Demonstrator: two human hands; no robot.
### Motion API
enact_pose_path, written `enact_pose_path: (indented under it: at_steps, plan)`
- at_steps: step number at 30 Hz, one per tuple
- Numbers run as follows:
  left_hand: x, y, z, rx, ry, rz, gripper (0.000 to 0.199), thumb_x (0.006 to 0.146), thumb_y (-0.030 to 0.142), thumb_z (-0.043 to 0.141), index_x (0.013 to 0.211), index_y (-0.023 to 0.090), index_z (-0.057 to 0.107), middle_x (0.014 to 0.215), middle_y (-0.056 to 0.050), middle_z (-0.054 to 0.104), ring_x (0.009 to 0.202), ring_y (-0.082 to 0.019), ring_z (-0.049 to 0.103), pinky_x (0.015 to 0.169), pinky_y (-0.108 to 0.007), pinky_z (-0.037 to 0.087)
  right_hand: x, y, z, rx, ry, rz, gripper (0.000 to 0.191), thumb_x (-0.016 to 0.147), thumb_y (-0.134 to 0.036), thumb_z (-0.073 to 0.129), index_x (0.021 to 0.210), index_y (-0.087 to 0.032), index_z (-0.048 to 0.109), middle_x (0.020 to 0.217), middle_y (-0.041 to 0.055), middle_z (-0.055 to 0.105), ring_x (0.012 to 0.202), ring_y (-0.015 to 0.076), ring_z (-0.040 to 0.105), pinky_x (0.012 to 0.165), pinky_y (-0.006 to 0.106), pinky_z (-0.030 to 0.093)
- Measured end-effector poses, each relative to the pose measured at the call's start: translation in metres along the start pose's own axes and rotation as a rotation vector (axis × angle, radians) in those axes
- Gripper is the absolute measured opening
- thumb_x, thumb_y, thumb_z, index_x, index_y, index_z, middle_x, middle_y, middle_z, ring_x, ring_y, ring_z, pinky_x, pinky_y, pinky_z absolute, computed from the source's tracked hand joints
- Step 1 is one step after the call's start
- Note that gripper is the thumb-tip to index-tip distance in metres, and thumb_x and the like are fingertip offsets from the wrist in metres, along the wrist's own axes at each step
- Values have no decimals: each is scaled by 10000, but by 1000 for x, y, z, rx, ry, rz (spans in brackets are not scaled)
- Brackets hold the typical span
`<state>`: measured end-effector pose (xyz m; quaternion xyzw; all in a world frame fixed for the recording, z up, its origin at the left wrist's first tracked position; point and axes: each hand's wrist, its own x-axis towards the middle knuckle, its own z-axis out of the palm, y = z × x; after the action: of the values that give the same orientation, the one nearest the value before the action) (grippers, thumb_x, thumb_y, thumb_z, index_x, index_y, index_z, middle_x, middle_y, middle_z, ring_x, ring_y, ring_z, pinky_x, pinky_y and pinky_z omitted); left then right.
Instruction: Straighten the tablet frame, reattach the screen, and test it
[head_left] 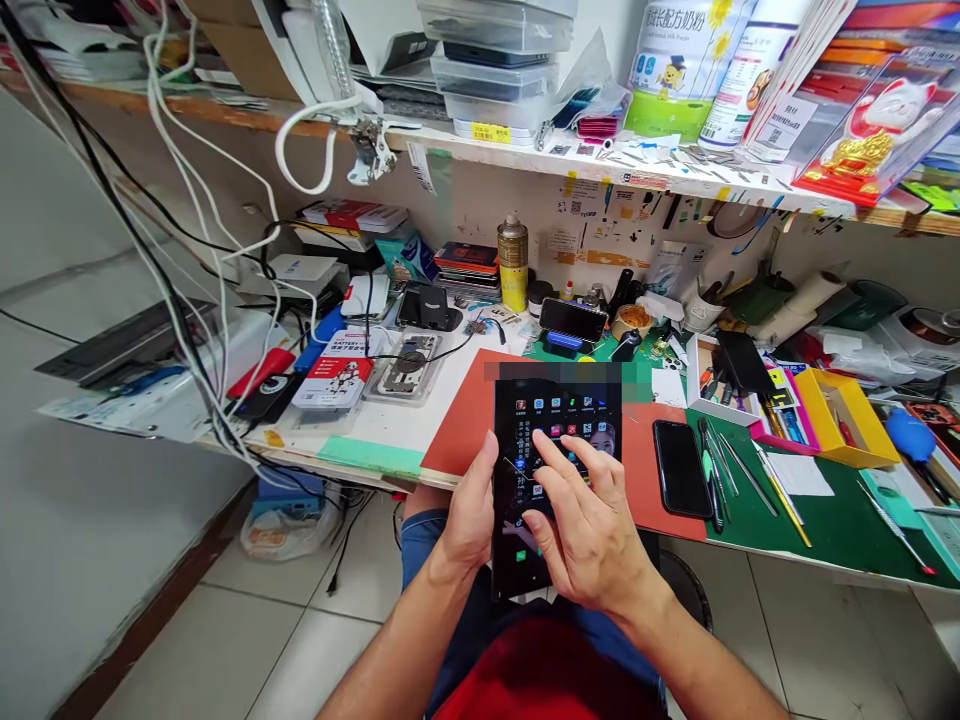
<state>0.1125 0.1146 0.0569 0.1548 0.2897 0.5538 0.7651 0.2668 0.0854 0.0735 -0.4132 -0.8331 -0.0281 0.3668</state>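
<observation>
A black tablet (pixel 517 570) with a lit screen of app icons is held upright in front of me, over the bench's front edge. My left hand (pixel 471 505) grips its left edge, thumb along the side, the other fingers hidden behind it. Over the screen is my right hand (pixel 589 520), its fingers spread and holding nothing; whether a fingertip touches the glass I cannot tell. Behind the tablet lies an orange-red mat (pixel 463 415). To the right a black smartphone (pixel 681 468) lies flat, partly on that mat.
Tweezers and thin tools (pixel 739 465) lie right of the phone, near a yellow box (pixel 844 415). A phone (pixel 574 322) leans on a blue stand behind. Left are a red-and-white battery box (pixel 335 370) and hanging cables (pixel 180 290). A loaded shelf (pixel 495 150) overhangs the bench.
</observation>
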Motion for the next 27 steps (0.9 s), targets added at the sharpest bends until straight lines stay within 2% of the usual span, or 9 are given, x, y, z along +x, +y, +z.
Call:
enact_pose_path:
  at_steps: [4, 10, 15, 21, 24, 27]
  plan:
    - [0, 1, 0, 3, -14, 4, 609, 956, 579, 736, 1380, 141, 750, 1440, -141, 741, 1493, -372, 561, 1296, -496, 391, 1, 0, -1, 6, 6, -1, 269, 1068, -249, 552, 1284, -123, 650, 1569, 167, 640, 1405, 347, 538, 1117, 494, 412]
    - [2, -2, -5, 37, 47, 68, 590, 956, 540, 757, 1411, 165, 734, 1443, -128, 741, 1478, -357, 582, 1300, -491, 384, 2, -1, -1, 3, 13, 0, 262, 1063, -240, 556, 1284, -130, 644, 1560, 164, 649, 1399, 348, 545, 1106, 496, 423]
    - [2, -2, -3, 0, 21, 42, 624, 976, 521, 735, 1481, 159, 681, 1454, -145, 731, 1461, -365, 598, 1284, -501, 409, -2, 0, -1, -21, 25, 11, 255, 1058, -228, 564, 1282, -132, 641, 1547, 164, 661, 1382, 351, 556, 1098, 499, 430]
    - [1, 5, 3, -65, -16, -40, 610, 1051, 551, 592, 1559, 214, 610, 1447, -122, 740, 1422, -374, 632, 1238, -552, 457, -35, -6, -3, -40, 3, 25, 249, 1041, -200, 575, 1255, -109, 665, 1505, 190, 688, 1350, 363, 586, 1058, 494, 445]
    - [3, 7, 3, -93, -33, -78, 607, 1068, 567, 535, 1549, 206, 619, 1437, -125, 745, 1414, -380, 639, 1228, -573, 462, -55, -15, -3, -36, -12, -4, 246, 1040, -195, 569, 1232, -93, 684, 1463, 201, 715, 1358, 353, 589, 1058, 484, 447]
    - [5, 7, 4, -101, -32, -61, 594, 1080, 562, 504, 1522, 191, 646, 1428, -127, 750, 1409, -383, 643, 1228, -571, 465, -67, -24, 0, -30, -30, -22, 241, 1042, -217, 562, 1201, -105, 705, 1451, 190, 726, 1351, 343, 603, 1069, 481, 449]
